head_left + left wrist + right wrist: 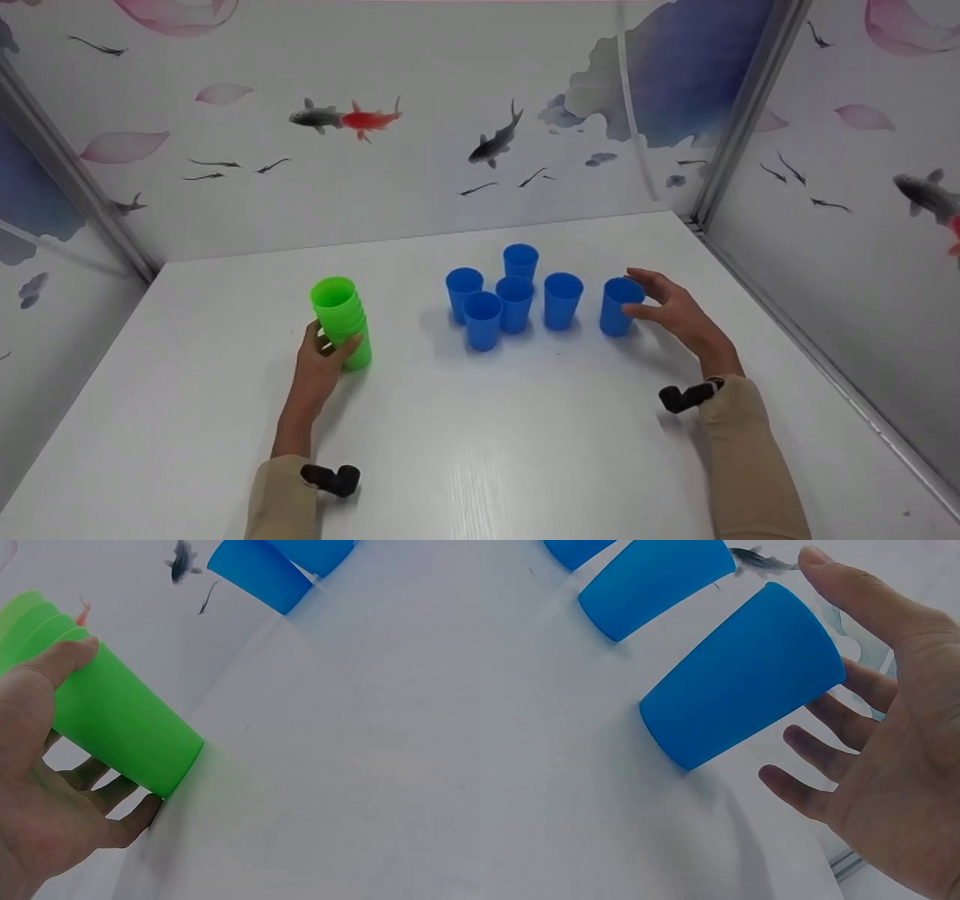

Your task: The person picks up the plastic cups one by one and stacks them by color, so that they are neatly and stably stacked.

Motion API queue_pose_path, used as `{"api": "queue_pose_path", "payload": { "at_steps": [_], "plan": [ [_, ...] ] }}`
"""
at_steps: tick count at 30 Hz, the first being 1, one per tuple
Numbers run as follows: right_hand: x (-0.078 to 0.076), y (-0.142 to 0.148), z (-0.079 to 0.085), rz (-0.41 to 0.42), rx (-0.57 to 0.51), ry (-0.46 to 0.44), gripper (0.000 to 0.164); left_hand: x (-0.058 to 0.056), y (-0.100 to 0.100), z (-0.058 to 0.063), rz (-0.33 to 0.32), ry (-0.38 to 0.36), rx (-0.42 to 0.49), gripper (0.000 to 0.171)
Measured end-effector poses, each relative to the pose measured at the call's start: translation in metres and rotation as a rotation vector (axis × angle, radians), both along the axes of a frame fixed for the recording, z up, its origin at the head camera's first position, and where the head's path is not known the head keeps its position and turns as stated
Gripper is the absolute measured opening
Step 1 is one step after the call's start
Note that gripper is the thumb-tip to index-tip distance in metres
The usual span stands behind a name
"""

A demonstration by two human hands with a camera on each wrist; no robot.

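Note:
My left hand (320,367) holds a stack of nested green cups (345,319) upright on the left part of the white table. In the left wrist view the thumb lies along the near side of the green stack (124,705), and the other fingers reach behind and beneath it. On the right, my right hand (679,315) is spread around the rightmost blue cup (615,315), which stands upright. The right wrist view has this blue cup (739,682) between a raised thumb and loosely extended fingers, with the thumb apart from the cup wall.
Several more blue cups (482,322) stand upright in a loose group at the middle of the table (480,435). Printed walls (420,180) with fish and petals enclose the back and sides. Each sleeve has a small black device (686,396) at its cuff.

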State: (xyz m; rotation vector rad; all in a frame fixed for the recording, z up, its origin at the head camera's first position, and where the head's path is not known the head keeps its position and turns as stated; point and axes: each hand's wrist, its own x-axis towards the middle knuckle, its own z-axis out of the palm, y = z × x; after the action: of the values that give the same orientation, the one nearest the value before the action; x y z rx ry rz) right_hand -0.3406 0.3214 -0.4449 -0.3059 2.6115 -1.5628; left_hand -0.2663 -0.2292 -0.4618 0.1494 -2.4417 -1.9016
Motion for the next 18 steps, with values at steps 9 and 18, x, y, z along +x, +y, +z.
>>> {"api": "queue_pose_path", "payload": {
  "at_steps": [9, 18],
  "plan": [
    [0.0025, -0.0017, 0.0022, -0.018, -0.059, 0.025, 0.079, -0.0017, 0.0012, 0.0000, 0.021, -0.001, 0.000, 0.089],
    [0.0015, -0.0060, 0.0007, -0.022, -0.004, 0.016, 0.078, 0.0011, 0.0009, 0.0036, 0.033, -0.003, -0.009, 0.097]
  ]
}}
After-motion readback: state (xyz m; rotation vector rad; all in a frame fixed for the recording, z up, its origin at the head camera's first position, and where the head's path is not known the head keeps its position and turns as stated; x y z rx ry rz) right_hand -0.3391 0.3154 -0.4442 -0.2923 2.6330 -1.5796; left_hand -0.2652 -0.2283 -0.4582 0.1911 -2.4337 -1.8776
